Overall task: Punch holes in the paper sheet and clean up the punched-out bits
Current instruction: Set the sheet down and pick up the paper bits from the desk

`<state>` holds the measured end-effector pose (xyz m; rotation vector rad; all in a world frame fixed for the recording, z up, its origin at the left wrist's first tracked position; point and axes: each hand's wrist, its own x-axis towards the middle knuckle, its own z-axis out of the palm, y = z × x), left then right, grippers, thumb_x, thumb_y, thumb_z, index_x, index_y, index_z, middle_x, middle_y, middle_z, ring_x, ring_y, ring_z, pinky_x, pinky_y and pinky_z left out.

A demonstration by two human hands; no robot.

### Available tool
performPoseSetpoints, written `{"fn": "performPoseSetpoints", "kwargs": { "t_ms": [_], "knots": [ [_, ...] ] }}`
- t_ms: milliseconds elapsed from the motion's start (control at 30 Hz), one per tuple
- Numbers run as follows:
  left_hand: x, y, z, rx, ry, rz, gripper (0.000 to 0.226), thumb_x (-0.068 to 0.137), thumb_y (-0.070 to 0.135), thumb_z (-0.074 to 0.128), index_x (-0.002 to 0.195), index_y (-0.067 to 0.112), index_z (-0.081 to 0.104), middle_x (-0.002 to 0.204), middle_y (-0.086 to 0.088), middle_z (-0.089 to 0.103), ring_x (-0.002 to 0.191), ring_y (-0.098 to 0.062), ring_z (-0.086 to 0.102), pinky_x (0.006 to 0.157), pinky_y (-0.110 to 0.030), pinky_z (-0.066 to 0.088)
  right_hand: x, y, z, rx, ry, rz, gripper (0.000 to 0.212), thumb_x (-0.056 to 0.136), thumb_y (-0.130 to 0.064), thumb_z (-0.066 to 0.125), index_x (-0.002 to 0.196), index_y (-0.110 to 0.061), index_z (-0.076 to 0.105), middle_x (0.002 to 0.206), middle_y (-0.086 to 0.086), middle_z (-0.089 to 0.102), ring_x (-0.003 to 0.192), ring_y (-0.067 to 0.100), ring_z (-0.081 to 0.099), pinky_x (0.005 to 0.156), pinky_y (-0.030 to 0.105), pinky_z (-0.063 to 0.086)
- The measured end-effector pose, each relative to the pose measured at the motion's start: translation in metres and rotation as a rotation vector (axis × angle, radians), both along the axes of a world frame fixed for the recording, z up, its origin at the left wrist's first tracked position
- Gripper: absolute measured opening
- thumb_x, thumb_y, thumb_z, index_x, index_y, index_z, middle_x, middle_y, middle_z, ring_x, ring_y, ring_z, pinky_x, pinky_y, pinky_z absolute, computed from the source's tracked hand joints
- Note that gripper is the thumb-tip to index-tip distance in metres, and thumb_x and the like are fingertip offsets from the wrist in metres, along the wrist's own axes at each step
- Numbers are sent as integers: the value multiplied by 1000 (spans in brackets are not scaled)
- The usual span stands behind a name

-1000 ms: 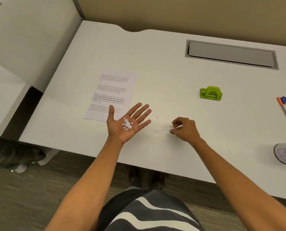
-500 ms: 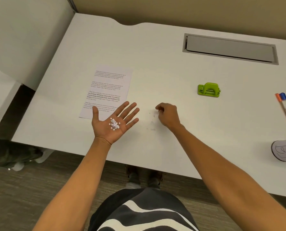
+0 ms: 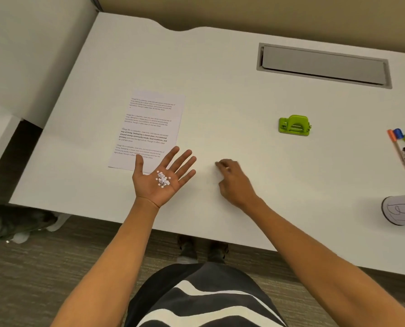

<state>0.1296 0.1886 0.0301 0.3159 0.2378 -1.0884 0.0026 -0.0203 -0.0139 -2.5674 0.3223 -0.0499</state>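
A printed paper sheet (image 3: 149, 123) lies flat on the white desk (image 3: 220, 95), left of centre. My left hand (image 3: 147, 187) is held palm up over the sheet's near right corner, fingers spread, with a small heap of white punched-out bits (image 3: 163, 179) in the palm. Just to its right, my right hand (image 3: 235, 182) rests on the desk with curled fingers, thumb and fingertips pinched together on tiny bits at the surface. The green hole punch (image 3: 294, 125) stands alone further right and back, touched by neither hand.
A grey cable hatch (image 3: 324, 64) is set into the desk's back. Coloured markers and clips (image 3: 399, 142) lie at the right edge, and a white cylinder with writing (image 3: 400, 210) below them. A partition (image 3: 31, 43) borders the left. Someone's shoe (image 3: 20, 234) is on the floor at left.
My right hand has slid left across the desk toward my left hand, still pinching at the surface. The left hand keeps its palm up with the bits.
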Motion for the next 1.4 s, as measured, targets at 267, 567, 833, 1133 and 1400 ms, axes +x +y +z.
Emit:
{"fn": "performPoseSetpoints", "kwargs": {
  "t_ms": [267, 567, 833, 1133, 1400],
  "knots": [
    [-2, -7, -6, 9, 29, 48, 90, 86, 69, 49, 150, 8, 33, 154, -23, 34, 143, -45, 30, 117, -61, 21, -17, -1, -1, 286, 107, -346, 49, 73, -14, 77, 119, -6, 64, 105, 8, 64, 79, 13, 63, 80, 26, 57],
    [1, -5, -3, -2, 18, 32, 92, 86, 69, 51, 152, 10, 29, 156, -22, 31, 144, -44, 27, 117, -60, 19, 28, -9, 8, 368, -109, -368, 37, 82, 9, 58, 117, 0, 66, 111, 13, 69, 94, 23, 68, 84, 30, 58],
    [-1, -6, -1, -62, -18, -12, 104, 82, 77, 46, 153, 4, 25, 159, -22, 23, 148, -42, 19, 120, -60, 9, 32, -3, 8, -211, 200, 247, 50, 92, -14, 52, 141, 0, 48, 148, 20, 45, 132, 41, 40, 95, 48, 50],
    [-10, -14, -1, -115, -47, -81, 108, 82, 82, 41, 152, 2, 23, 161, -20, 18, 150, -39, 13, 120, -59, 8, 0, 33, 11, -375, 254, 279, 22, 94, 5, 49, 111, 3, 63, 109, 16, 62, 100, 31, 55, 58, 36, 45],
    [-21, -19, -4, -170, -16, -115, 114, 79, 84, 43, 153, 0, 18, 162, -20, 14, 150, -38, 12, 121, -57, 6, 14, 41, 12, -276, 241, 107, 36, 93, 3, 48, 129, -3, 48, 89, 14, 62, 85, 33, 57, 61, 38, 40]
  ]
}}
